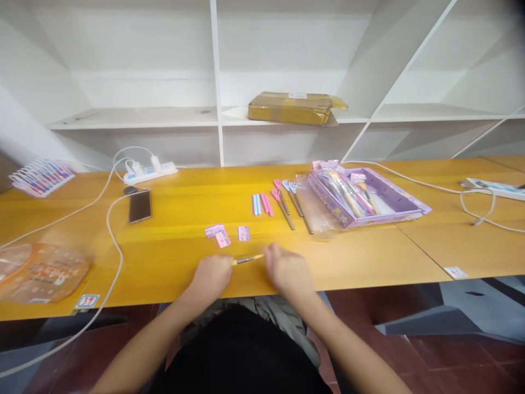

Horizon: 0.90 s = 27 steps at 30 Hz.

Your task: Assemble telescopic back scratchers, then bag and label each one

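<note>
A slim metal rod with yellow ends (248, 259) lies level between my hands, just above the table's front part. My left hand (212, 275) is closed around its left end. At the other end, the fingers of my right hand (285, 265) are pinched at the yellow tip, slightly blurred. Beyond them lie small printed cards (223, 238), two pale blue tubes (256, 204) and two pink tubes (266, 205). To their right are pink back scratchers (283, 205) and blue back scratchers (298, 203) with metal rods and claw-shaped heads.
A purple box (406, 214) holds plastic-wrapped items, with clear plastic bags (318, 219) beside it. At left are a phone (140, 206), a power strip (151, 171), a white cable (120, 257) and an orange clear bag (49, 273). A taped carton (293, 108) sits on the shelf.
</note>
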Tool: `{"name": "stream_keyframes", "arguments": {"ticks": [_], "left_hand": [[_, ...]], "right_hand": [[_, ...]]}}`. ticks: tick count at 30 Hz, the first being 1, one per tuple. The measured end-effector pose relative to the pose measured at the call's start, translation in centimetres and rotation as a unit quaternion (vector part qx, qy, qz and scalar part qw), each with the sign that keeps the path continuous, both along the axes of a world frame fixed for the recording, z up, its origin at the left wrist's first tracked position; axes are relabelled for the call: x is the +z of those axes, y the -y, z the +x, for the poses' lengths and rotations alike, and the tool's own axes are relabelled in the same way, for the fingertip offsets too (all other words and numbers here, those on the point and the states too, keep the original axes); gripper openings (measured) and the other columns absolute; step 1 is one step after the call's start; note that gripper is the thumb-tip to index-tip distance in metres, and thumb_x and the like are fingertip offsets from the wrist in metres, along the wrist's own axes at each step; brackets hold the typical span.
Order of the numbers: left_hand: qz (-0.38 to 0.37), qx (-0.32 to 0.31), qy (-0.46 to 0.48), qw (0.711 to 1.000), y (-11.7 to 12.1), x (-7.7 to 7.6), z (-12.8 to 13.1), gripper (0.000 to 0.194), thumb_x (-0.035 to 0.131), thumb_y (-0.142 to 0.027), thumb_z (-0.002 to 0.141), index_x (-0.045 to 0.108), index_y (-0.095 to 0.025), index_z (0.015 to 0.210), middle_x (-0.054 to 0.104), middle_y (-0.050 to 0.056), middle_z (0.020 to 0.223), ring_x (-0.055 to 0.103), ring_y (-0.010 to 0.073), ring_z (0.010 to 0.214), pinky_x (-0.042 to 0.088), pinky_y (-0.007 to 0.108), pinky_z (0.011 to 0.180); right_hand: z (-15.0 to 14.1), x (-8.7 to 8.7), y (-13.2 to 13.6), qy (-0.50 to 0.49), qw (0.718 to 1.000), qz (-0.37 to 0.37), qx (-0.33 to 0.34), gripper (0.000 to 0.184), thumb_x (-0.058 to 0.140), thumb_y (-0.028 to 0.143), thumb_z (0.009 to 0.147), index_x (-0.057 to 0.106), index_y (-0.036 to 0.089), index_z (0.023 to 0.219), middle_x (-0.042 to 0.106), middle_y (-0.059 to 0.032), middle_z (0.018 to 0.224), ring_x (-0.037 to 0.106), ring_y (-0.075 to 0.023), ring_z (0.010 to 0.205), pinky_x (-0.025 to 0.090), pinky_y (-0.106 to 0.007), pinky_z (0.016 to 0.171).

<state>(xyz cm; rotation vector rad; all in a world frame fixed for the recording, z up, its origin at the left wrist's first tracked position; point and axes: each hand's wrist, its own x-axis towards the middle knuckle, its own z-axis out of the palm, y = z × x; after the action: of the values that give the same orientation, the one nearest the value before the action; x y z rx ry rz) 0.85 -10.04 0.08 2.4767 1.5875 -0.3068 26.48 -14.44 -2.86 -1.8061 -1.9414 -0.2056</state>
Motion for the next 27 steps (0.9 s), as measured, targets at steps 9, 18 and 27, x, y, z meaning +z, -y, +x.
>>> {"name": "stream_keyframes", "arguments": {"ticks": [9,18,27], "left_hand": [[0.036,-0.011,0.017,0.999,-0.1,-1.1,-0.1,0.033,0.045,-0.029,0.104,0.074,-0.016,0.103,0.08,0.018,0.096,0.079,0.0322,0.09,0.056,0.04,0.079],[0.052,-0.018,0.055,0.997,0.3,-1.1,-0.4,0.027,0.045,-0.034,0.103,0.068,-0.02,0.099,0.079,0.012,0.093,0.077,0.028,0.086,0.05,0.034,0.075],[0.041,-0.033,0.103,0.993,0.3,-0.8,-0.9,0.028,0.043,-0.036,0.104,0.063,-0.022,0.091,0.078,0.009,0.091,0.075,0.0253,0.084,0.046,0.033,0.073]], "right_hand": [[-1.7,-1.4,0.0,0.025,0.989,-0.026,0.141,0.046,0.025,0.038,0.118,0.062,0.018,0.098,0.071,-0.0043,0.074,0.063,-0.0171,0.059,0.031,-0.03,0.06],[-1.6,-1.1,0.0,-0.075,0.977,-0.121,0.158,0.041,0.032,0.045,0.117,0.064,0.021,0.112,0.077,-0.0052,0.094,0.073,-0.0201,0.078,0.046,-0.028,0.071],[9.3,-1.0,-2.8,-0.006,0.989,0.084,-0.118,0.041,0.047,0.041,0.108,0.065,0.013,0.133,0.064,-0.0233,0.13,0.064,-0.0345,0.114,0.051,-0.047,0.099]]}}
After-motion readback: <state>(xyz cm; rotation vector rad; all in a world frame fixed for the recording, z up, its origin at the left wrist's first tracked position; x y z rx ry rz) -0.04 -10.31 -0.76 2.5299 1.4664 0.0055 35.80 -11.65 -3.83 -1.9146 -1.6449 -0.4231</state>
